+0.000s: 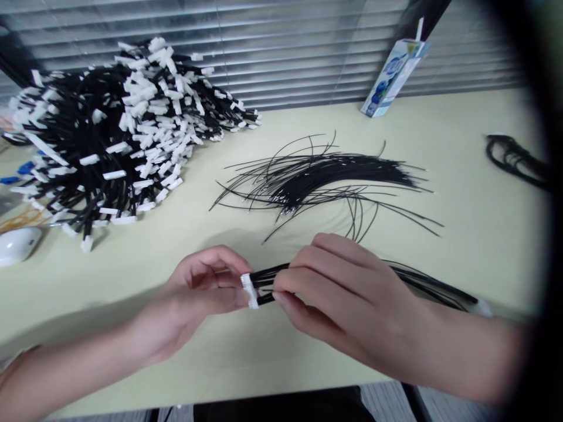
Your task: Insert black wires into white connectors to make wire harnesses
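Note:
My left hand (204, 287) pinches a white plastic connector (250, 291) between thumb and fingers. Black wires run from it to the right, with a gap among them near its lower part. Close beside the connector, my right hand (334, 287) has its thumb and forefinger pressed together at a black wire (266, 298); its fingertips partly hide the wires. Past the right hand the black wire harness (433, 285) carries on to a blurred white end near the wrist. Beyond both hands lies a loose bundle of thin black wires (347, 170) with small shiny tips.
A large heap of black harnesses with white connectors (149, 111) fills the back left. At the left edge lies a white earbud case or mouse (20, 245). A drink carton with a straw (391, 79) stands by the blinds (299, 47). A black cable (512, 155) lies far right.

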Action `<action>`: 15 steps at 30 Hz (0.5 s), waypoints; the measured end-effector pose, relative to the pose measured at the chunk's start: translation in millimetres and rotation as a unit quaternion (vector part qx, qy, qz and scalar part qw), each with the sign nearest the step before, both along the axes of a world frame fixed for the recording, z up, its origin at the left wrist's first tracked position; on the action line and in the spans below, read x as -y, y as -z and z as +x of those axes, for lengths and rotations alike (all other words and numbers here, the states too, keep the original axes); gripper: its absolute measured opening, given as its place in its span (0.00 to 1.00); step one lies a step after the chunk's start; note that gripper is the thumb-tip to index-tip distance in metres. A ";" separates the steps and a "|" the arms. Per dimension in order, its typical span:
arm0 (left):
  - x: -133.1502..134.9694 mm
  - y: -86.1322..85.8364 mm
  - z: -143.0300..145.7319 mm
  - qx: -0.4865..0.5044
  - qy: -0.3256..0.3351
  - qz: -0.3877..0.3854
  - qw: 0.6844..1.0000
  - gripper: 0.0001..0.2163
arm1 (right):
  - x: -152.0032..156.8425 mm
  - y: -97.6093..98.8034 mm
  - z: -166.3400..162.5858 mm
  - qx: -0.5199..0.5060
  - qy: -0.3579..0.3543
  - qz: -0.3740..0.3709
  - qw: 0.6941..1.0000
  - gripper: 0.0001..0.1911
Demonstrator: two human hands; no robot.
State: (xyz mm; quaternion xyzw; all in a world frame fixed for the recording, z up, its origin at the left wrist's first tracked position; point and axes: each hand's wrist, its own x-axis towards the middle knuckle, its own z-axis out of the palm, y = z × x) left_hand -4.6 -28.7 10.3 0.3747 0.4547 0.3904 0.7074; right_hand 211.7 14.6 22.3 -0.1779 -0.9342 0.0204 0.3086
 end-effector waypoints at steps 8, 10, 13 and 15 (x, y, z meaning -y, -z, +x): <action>-0.4 1.1 -1.7 -0.001 0.003 0.004 1.000 0.07 | -0.2 0.0 0.1 0.016 -0.002 0.004 1.000 0.10; -0.6 1.7 -1.5 0.000 0.004 0.006 1.000 0.07 | -0.1 -0.4 -0.5 0.018 0.001 0.009 1.000 0.11; -0.9 2.3 -0.9 0.000 0.000 0.007 1.000 0.07 | 0.1 -0.5 -1.5 0.015 0.007 0.015 1.000 0.12; -1.3 2.4 -0.7 0.000 -0.002 0.006 1.000 0.08 | 0.2 -0.3 -1.9 0.011 0.004 0.015 1.000 0.11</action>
